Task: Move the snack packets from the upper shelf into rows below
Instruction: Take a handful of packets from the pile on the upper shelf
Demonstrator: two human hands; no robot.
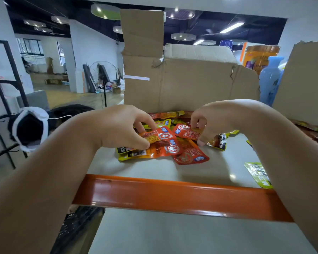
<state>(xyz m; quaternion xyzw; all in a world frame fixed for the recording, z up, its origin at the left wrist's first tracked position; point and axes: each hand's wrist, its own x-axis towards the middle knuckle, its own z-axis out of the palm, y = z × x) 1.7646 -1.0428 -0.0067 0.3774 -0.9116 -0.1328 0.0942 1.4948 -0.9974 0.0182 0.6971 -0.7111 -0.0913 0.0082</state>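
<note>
**Item 1, snack packets** (173, 143). We log a loose heap of red, orange and yellow pouches on the upper shelf (154, 169). It lies beyond the orange shelf rail (173, 196), close against the cardboard box (191, 83) that stands farther back from that rail. The heap is thick, so we judge the transfer far from finished.

**Item 2, left hand** (121, 129). Thumb and fingers are closed in a pinch on an orange-red packet (162, 136) at the heap's left end, beyond the rail.

**Item 3, right hand** (215, 118). The fingers curl downward. Thumb and fingertips pinch a red packet (187, 132) toward the heap's right side, just beside a black-and-yellow packet (220, 142).

**Item 4, stray.** 1 yellow-green packet (258, 174) lies apart from the heap, just beyond the rail's right end. The right forearm partly hides it.

**Item 5, destination.** The lower shelf (173, 235) runs under the rail on its near side.

**Handling note.** The pouches look slick and they overlap. We advise:
- lifting each pinched packet straight up, so its neighbours are not dragged toward the rail;
- keeping the 2 packets flat and printed side up, ready for rows;
- drawing both wrists back high over the rail before lowering, since both forearms cross it;
- laying packets edge to edge below, not dropping them.
</note>
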